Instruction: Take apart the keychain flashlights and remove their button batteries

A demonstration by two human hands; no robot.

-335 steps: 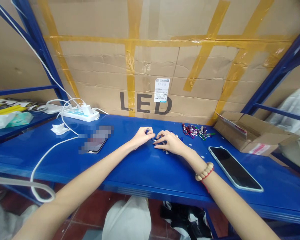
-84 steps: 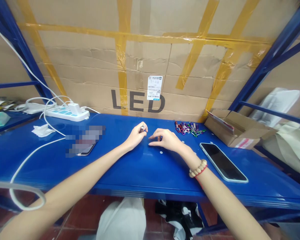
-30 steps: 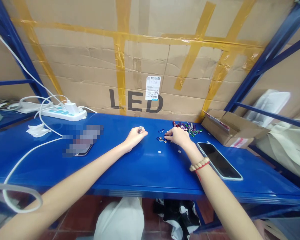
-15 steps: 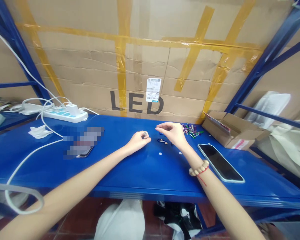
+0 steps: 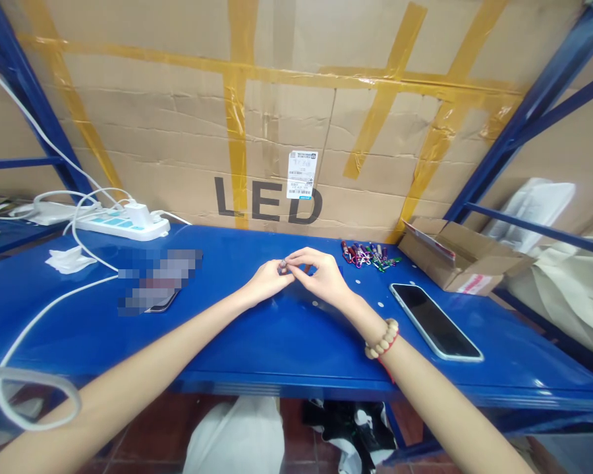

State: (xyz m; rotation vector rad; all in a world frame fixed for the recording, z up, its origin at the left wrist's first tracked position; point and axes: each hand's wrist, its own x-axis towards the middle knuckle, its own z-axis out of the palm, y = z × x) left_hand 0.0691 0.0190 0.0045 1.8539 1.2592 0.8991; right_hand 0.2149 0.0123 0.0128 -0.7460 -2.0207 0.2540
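Observation:
My left hand is closed around a small silvery piece, whose end shows between thumb and forefinger. Against that end, my right hand brings its thumb and forefinger together in a pinch. Anything within the right fingertips is too small to make out. Both hands meet just above the blue table. To the right of them lies a pile of small metallic tubes with carabiner clips in red, purple, green and silver. Small blue parts behind my right hand are mostly hidden.
A phone lies right of my right forearm, with an open cardboard box behind it. On the left are a blurred-out dark item, a crumpled tissue and a white power strip with cables. A large carton stands behind.
My right hand has moved left and its fingertips now meet the piece in my left hand. More of the coloured pile shows. The view has shifted slightly.

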